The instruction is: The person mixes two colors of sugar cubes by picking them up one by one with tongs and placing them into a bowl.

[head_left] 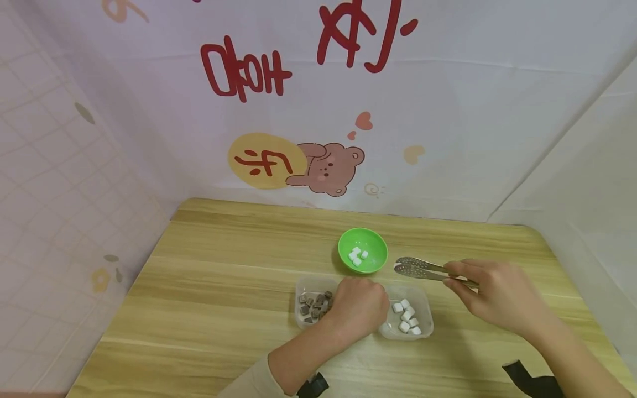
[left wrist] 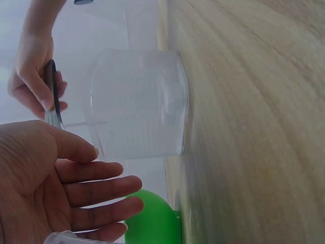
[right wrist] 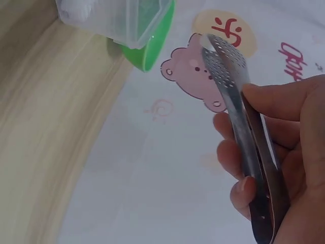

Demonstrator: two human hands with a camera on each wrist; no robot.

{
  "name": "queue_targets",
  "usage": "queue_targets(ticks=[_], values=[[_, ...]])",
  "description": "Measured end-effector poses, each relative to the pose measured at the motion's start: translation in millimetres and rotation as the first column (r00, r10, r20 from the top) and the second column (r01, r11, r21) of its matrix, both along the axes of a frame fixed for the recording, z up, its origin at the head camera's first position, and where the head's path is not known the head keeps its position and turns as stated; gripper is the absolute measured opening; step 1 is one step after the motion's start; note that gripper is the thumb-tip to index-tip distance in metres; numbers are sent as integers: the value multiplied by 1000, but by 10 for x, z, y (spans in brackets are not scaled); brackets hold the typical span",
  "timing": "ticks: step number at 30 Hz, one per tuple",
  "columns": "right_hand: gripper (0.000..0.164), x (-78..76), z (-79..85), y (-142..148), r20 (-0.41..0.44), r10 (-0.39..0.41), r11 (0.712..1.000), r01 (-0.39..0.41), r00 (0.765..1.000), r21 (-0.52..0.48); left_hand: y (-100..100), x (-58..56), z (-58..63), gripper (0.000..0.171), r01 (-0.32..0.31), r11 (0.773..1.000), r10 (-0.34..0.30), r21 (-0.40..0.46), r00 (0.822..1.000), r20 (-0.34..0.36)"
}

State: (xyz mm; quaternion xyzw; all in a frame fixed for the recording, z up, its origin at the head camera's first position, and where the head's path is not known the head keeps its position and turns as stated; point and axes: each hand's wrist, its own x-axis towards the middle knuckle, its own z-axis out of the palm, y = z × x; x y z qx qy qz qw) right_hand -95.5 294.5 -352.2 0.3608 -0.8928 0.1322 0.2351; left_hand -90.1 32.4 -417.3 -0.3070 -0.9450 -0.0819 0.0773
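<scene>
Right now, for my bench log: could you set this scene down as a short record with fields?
Right hand: grips perforated metal tongs
Tongs tips: right of the bowl in the head view; whitish bit between them, too small to identify
Left hand: fingers loosely extended, near the clear tubs
Green bowl: holds a few white cubes
Left clear tub: brown cubes, partly hidden by the left hand
Right clear tub: more white cubes
Surface: wood-grain table
Backdrop: cartoon bear
</scene>
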Motion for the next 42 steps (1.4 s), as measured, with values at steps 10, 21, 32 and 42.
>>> queue_targets(ticks=[10, 21, 32, 42], values=[[25, -344, -191, -138, 44, -74, 995, 77, 996, -71, -3, -2, -2, 43, -6, 1000, 6, 1, 1000, 11], [23, -403, -352, -229, 110, -61, 994, 70, 992, -78, -7, -2, -7, 41, 3, 1000, -3, -9, 1000, -8], [35, -211, -220, 22, 112, -108, 993, 113, 988, -37, -14, -1, -15, 43, 8, 999, -8, 43, 1000, 1], [34, -83, -42, 178, 97, -27, 999, 29, 995, -13, -3, -8, -26, 42, -6, 1000, 6, 6, 1000, 3]])
